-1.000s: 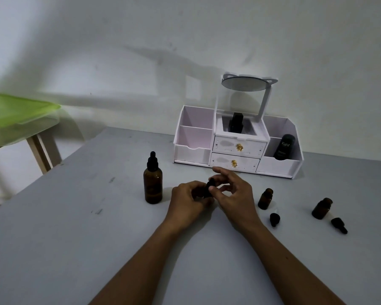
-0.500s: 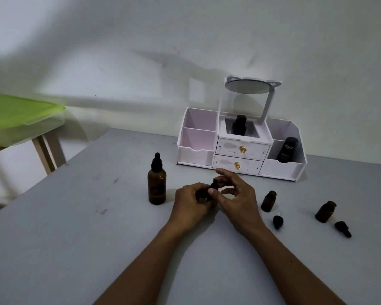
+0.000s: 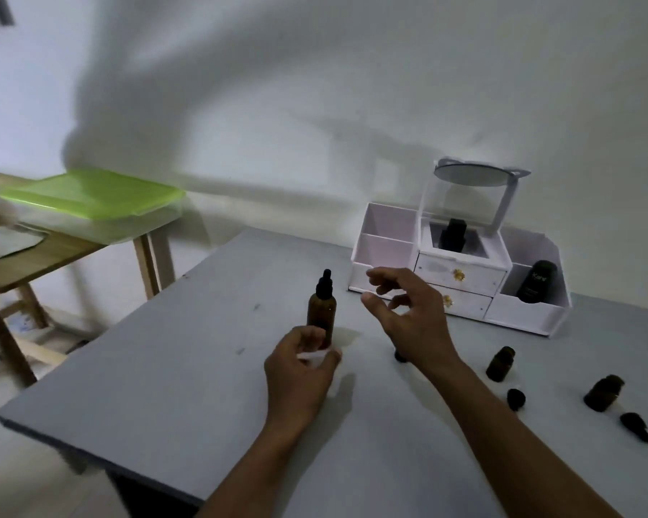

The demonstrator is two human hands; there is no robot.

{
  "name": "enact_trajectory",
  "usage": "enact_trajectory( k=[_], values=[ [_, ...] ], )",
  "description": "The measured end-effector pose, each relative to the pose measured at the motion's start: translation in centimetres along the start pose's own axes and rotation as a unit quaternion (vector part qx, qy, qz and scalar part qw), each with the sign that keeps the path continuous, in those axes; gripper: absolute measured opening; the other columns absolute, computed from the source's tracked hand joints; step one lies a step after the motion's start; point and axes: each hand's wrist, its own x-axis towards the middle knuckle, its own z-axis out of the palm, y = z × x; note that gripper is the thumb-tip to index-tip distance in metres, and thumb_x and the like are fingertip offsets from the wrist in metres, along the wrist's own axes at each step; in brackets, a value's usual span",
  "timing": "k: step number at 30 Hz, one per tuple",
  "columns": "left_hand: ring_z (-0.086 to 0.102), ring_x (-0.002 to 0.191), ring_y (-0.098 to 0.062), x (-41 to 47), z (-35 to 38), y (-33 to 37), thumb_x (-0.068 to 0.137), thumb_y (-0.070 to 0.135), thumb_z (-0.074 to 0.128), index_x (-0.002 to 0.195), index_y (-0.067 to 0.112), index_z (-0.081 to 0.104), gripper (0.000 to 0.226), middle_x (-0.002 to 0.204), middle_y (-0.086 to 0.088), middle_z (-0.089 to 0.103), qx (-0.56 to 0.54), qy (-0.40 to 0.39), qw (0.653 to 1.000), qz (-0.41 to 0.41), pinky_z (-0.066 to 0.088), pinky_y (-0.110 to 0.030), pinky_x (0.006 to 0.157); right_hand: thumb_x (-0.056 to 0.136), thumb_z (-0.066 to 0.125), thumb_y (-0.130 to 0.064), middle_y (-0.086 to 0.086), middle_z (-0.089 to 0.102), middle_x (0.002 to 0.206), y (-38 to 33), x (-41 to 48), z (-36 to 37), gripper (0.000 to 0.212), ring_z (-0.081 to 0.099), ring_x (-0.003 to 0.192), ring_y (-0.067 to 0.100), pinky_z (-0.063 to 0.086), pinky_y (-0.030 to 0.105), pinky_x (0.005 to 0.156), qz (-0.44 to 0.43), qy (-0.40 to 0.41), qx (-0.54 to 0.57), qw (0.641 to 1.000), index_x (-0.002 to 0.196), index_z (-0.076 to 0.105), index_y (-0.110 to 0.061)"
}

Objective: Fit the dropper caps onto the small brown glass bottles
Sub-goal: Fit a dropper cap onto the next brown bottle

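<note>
My left hand (image 3: 300,368) hovers low over the grey table (image 3: 188,368), fingers loosely curled and apart, blurred, with nothing clearly in it. It sits just in front of a tall brown bottle (image 3: 321,312) with a black dropper cap on. My right hand (image 3: 408,315) is raised with its fingers spread and empty. Under it a small dark bottle (image 3: 401,356) peeks out, mostly hidden. To the right stand two uncapped small brown bottles (image 3: 500,364) (image 3: 603,392). A loose black dropper cap lies by each (image 3: 516,399) (image 3: 635,426).
A white desk organiser (image 3: 386,248) with drawers, a mirror and dark containers stands at the back by the wall. To the left, off the table's edge, a wooden side table (image 3: 53,256) carries a green-lidded box (image 3: 90,196).
Both hands have let go of the small bottle they held together and moved apart: the right hand lifted and opened, the left drew back left. The camera has swung left.
</note>
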Motion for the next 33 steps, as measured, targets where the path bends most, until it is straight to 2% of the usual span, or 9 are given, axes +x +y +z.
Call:
enact_trajectory(
  k=[3,8,12,14,17,21,26,29,33],
  values=[
    [0.056,0.100,-0.002,1.8,-1.5,-0.4,0.075,0.028,0.083,0.121,0.028,0.059,0.052,0.122,0.009,0.060,-0.018,0.041,0.999,-0.010,0.043,-0.012,0.077,0.087,0.075,-0.028,-0.016,0.064,0.111,-0.9,1.6,2.0,0.039,0.061,0.096,-0.003,0.048,0.012,0.073,0.031,-0.046,0.002,0.998,0.124,0.063,-0.025],
    [0.052,0.115,-0.006,3.8,-1.1,0.1,0.070,0.029,0.086,0.137,0.025,0.051,0.076,0.138,0.008,0.054,-0.015,-0.018,1.000,-0.021,0.044,-0.023,0.095,0.088,0.073,-0.037,-0.014,0.067,0.106,-1.5,3.6,4.2,0.037,0.065,0.092,-0.001,0.046,0.010,0.072,0.064,-0.077,-0.004,0.995,0.123,0.066,-0.025],
    [0.061,0.107,-0.008,5.1,-0.5,0.1,0.071,0.034,0.085,0.126,0.026,0.060,0.062,0.127,0.008,0.064,0.019,-0.069,0.997,-0.004,0.042,-0.009,0.084,0.090,0.072,-0.032,-0.014,0.071,0.095,-1.5,4.1,4.8,0.022,0.067,0.085,-0.003,0.047,0.008,0.073,0.066,-0.088,-0.017,0.994,0.109,0.074,-0.021],
    [0.061,0.096,-0.005,5.5,-0.3,0.2,0.073,0.032,0.084,0.125,0.025,0.061,0.056,0.122,0.006,0.067,0.032,-0.080,0.996,-0.004,0.042,-0.012,0.085,0.090,0.072,-0.029,-0.013,0.072,0.091,-1.3,4.2,4.9,0.018,0.068,0.086,-0.001,0.049,0.010,0.077,0.063,-0.080,-0.021,0.995,0.105,0.076,-0.019],
    [0.061,0.093,-0.005,5.7,-0.3,0.2,0.073,0.030,0.084,0.125,0.022,0.062,0.057,0.120,0.004,0.068,0.036,-0.080,0.996,-0.006,0.047,-0.021,0.093,0.087,0.075,-0.028,-0.016,0.071,0.086,-1.0,4.3,4.9,0.015,0.068,0.083,-0.004,0.048,0.004,0.075,0.075,-0.068,-0.005,0.995,0.100,0.077,-0.020],
    [0.064,0.093,-0.005,5.7,-0.5,0.0,0.072,0.033,0.084,0.123,0.025,0.063,0.056,0.114,0.008,0.069,0.037,-0.081,0.996,0.001,0.044,-0.008,0.083,0.086,0.077,-0.027,-0.012,0.075,0.084,-0.9,4.3,4.9,0.010,0.070,0.082,0.001,0.053,0.013,0.078,0.082,-0.070,0.007,0.994,0.091,0.078,-0.019],
    [0.061,0.099,-0.008,5.7,-0.4,0.2,0.075,0.034,0.082,0.127,0.023,0.060,0.057,0.122,0.004,0.067,0.045,-0.083,0.996,-0.001,0.046,-0.026,0.098,0.086,0.077,-0.023,-0.006,0.076,0.082,-1.0,4.5,5.2,0.007,0.071,0.079,0.006,0.056,0.021,0.077,0.080,-0.058,0.004,0.995,0.086,0.078,-0.016],
    [0.063,0.106,-0.014,5.7,-0.4,0.1,0.075,0.035,0.081,0.127,0.023,0.060,0.057,0.123,0.003,0.066,0.045,-0.086,0.995,-0.004,0.045,-0.027,0.099,0.085,0.077,-0.018,-0.004,0.075,0.079,-1.1,4.7,5.4,0.005,0.070,0.075,0.007,0.054,0.019,0.072,0.073,-0.052,-0.001,0.996,0.083,0.078,-0.014],
    [0.060,0.103,-0.010,5.7,-0.5,0.1,0.076,0.036,0.080,0.127,0.022,0.059,0.057,0.124,0.004,0.065,0.052,-0.088,0.995,-0.007,0.043,-0.022,0.097,0.085,0.076,-0.018,-0.005,0.075,0.078,-1.5,5.1,5.4,0.005,0.070,0.074,0.006,0.054,0.019,0.071,0.065,-0.059,-0.010,0.996,0.084,0.078,-0.013]
  ],
)
